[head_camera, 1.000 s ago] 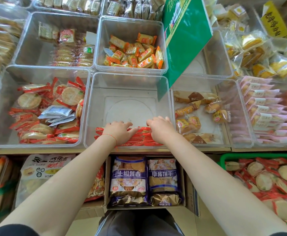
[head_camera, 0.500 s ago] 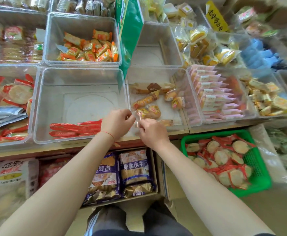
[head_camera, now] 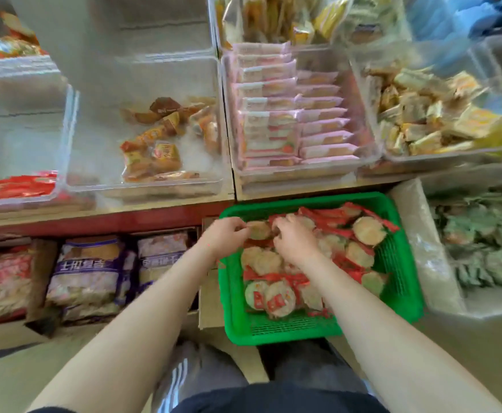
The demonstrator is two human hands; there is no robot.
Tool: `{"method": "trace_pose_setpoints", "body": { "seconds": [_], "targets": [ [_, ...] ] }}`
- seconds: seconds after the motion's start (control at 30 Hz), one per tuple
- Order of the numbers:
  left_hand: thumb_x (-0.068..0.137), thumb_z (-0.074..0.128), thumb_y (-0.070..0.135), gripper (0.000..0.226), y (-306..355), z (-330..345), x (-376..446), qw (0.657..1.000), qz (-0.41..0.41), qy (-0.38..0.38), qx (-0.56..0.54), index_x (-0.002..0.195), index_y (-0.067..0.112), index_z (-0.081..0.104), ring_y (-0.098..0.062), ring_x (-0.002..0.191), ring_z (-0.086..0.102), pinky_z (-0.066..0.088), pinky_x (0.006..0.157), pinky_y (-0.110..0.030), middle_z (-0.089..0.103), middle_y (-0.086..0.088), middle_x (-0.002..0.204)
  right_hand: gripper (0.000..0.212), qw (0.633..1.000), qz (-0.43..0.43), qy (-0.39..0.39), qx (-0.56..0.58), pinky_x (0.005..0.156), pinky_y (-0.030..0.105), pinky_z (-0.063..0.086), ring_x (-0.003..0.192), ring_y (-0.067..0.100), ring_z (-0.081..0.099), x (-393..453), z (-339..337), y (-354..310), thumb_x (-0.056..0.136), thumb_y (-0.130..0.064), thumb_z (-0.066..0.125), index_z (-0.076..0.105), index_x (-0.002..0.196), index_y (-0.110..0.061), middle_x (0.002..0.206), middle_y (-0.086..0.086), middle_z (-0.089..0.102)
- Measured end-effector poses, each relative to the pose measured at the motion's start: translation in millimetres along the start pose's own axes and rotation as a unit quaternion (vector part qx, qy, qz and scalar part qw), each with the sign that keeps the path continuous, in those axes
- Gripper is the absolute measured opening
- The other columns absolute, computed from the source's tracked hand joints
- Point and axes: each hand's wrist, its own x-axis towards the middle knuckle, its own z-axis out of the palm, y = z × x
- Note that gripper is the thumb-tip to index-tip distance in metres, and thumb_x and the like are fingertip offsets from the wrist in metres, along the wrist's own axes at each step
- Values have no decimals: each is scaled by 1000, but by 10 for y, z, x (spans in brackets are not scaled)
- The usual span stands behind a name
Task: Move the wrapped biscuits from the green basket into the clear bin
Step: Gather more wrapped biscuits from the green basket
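Note:
The green basket (head_camera: 398,296) stands low at the centre right, below the shelf edge, holding several round biscuits in red wrappers (head_camera: 369,231). Both my hands are inside its far left part. My left hand (head_camera: 227,235) pinches a wrapped biscuit (head_camera: 258,230) at its fingertips. My right hand (head_camera: 296,241) lies right beside it with fingers curled down onto the pile; motion blur hides whether it grips anything. The clear bin (head_camera: 11,205) is on the shelf at far left, with red-wrapped biscuits (head_camera: 17,186) along its front.
More clear bins line the shelf: brown and orange snacks (head_camera: 154,150), pink packets (head_camera: 291,114), yellow packets (head_camera: 422,120). Purple bagged biscuits (head_camera: 89,272) sit in cartons under the shelf. A bag of green packets (head_camera: 482,248) stands to the right of the basket.
Both hands left the clear bin on the shelf, swung right and down, and now reach into the green basket. The view turned right with them.

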Motion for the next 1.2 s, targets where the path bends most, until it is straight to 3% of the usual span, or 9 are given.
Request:
{"method": "trace_pose_setpoints", "body": {
  "seconds": [0.2,0.43,0.6,0.7,0.8,0.93,1.0,1.07,1.2],
  "targets": [
    [93,50,32,16,179,655,145,990,-110,-73,-50,98,25,64,-17,76,68,54,67,-30,70,5,82,72,998,62,-7,9,112,43,34,143,33,24,161,-87,768,92,-21,61,22,151,-8,156,15,24],
    [90,50,33,20,330,854,120,988,-151,-7,-34,102,29,65,-13,77,63,50,64,-28,70,4,94,54,998,33,-52,-16,105,46,34,132,31,39,393,-86,886,93,-29,59,41,142,-14,143,11,44],
    [82,61,38,59,584,1067,146,993,-45,96,52,137,23,44,-27,118,49,46,95,-39,51,-7,130,18,996,-4,-44,79,97,45,38,118,30,51,324,-201,918,90,-44,57,60,87,-27,116,2,60],
    [73,66,54,87,749,1120,185,978,42,156,129,147,25,30,-25,132,37,37,106,-46,43,-3,142,29,963,-9,-89,254,65,33,44,82,18,62,253,-374,888,91,-48,55,60,71,-28,79,-7,64],
    [71,63,58,85,872,1133,236,972,50,181,139,143,24,33,-24,127,45,33,107,-48,50,0,136,42,931,-7,-162,328,68,33,46,78,14,62,248,-455,871,95,-50,47,65,66,-26,75,-7,67],
    [66,69,61,91,820,1043,250,970,-142,127,-150,140,18,38,-21,112,58,47,98,-45,58,1,126,46,939,42,-115,323,89,35,43,105,22,61,316,-372,1043,101,-42,37,73,100,-14,111,5,70],
    [69,74,53,82,694,1003,199,878,-223,69,-419,136,14,47,-19,95,65,55,79,-39,67,-2,112,36,967,30,-125,219,86,31,41,117,24,56,308,-243,1153,99,-34,43,67,118,-15,130,5,62],
    [83,68,44,52,539,990,128,799,-239,18,-552,125,15,57,-16,72,69,52,62,-30,73,0,87,41,974,26,-161,154,84,31,43,120,24,55,264,-71,1205,97,-32,50,56,134,-18,141,6,53],
    [86,64,53,50,322,1059,26,759,-224,5,-611,126,24,58,-28,102,68,55,90,-46,74,-8,107,67,973,50,-174,145,95,34,44,135,27,42,121,239,1179,92,-29,60,31,151,-19,157,8,31]
  ]
}}
